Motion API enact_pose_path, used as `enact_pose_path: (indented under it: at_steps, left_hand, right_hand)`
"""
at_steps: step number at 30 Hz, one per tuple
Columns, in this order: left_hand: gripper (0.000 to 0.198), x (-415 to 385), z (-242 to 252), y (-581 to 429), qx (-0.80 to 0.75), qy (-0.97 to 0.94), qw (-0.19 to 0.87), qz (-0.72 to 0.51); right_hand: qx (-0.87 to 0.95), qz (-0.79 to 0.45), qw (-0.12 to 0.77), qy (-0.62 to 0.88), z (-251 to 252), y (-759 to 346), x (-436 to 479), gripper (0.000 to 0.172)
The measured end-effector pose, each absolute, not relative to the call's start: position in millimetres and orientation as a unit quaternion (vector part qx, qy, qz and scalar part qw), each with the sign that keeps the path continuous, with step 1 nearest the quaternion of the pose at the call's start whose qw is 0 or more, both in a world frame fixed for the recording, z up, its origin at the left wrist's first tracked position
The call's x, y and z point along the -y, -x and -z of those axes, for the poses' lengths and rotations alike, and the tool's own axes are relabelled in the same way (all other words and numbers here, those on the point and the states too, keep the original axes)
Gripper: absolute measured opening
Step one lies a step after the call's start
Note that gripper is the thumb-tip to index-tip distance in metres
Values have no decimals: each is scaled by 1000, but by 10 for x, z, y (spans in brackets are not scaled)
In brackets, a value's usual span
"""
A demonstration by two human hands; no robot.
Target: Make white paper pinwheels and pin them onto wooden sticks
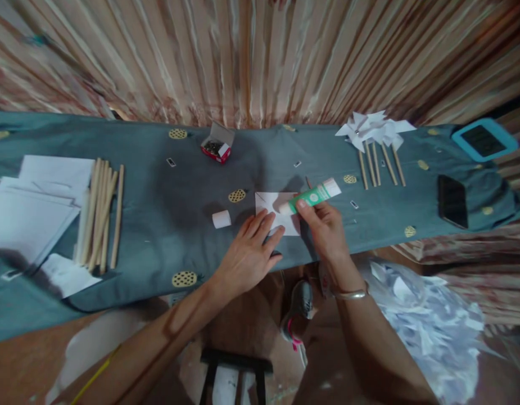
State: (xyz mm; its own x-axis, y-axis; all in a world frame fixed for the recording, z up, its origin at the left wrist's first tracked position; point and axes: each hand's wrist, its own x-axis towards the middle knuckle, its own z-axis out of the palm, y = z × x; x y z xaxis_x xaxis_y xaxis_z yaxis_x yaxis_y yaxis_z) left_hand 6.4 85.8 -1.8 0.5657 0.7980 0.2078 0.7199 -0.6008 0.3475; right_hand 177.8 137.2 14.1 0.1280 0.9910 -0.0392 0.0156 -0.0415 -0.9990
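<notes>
two hands at work over the tabletop [158, 236], middle section, near edge. right hand [327, 228]: grip closed round the glue [314, 196], thumb on its side, green and white tube tilted, tip toward the left hand. left hand [247, 256]: grip spread, palm down, fingertips resting on the paper [290, 226], nothing pinched. paper is a small white square lying flat under the fingers, diagonal line near its far left corner. glue tip sits right over the paper; can't tell whether it touches. bangle [350, 293] on right wrist.

nearby: white cap [221, 219] on its side, left of the paper, apart from it. red box [217, 147] farther back, flap up, small dark metallic bits inside, too small to identify.

left end: sheets [27, 216] in a loose overlapping pile, sticks [102, 214] just beside them, mostly bunched, one lying slightly off to the right.

right end: white pinwheels [373, 129] clustered at the far edge, heads overlapping, five handles pointing toward the near side. past those, a blue-framed device [483, 139] at the far corner and a dark phone [452, 201] lying flat closer in.

below: clear bag [432, 332] full of white paper shapes at right, black stool [236, 360] at bottom centre. curtain [243, 62] behind everything.
</notes>
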Motion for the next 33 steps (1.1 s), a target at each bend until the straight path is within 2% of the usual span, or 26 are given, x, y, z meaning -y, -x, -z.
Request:
enact_pose_path:
  at_steps: [6, 15, 33]
  left_hand:
    - [49, -873, -2, -46, -435, -873, 133, -175]
    - [45, -876, -6, -36, -441, -860, 159, -201]
    - [45, -890, -15, -38, -446, -857, 169, -192]
  right_hand:
    - [500, -429, 471, 587, -114, -1758, -1392, 34]
    - [570, -385, 418, 594, -120, -1783, -1403, 25]
    - [662, -272, 341, 609, -146, -1753, -1425, 29]
